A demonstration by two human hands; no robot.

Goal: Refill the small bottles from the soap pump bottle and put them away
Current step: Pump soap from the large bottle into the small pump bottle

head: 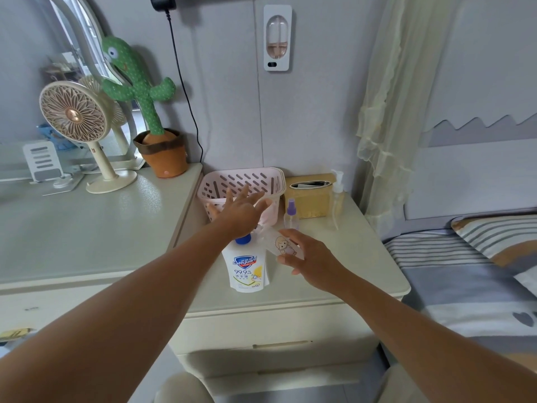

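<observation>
the small bottle (283, 244), clear with a cartoon girl on it, lies tilted in the air. its long axis runs from near right to far left, and its far end points at the top of the soap bottle (247, 269). the right hand (313, 263) grips it from the right, thumb and fingers curled round its body. the soap bottle stands upright on the cabinet (348, 257), label facing near. the left hand (241, 213) reaches over the pump top, palm down, fingers straight and spread; the pump head is hidden under it. just behind stands a pink basket (241, 181). right of it are a purple-capped spray bottle (291, 215), a yellow box (309, 199) and a clear pump bottle (337, 199).
</observation>
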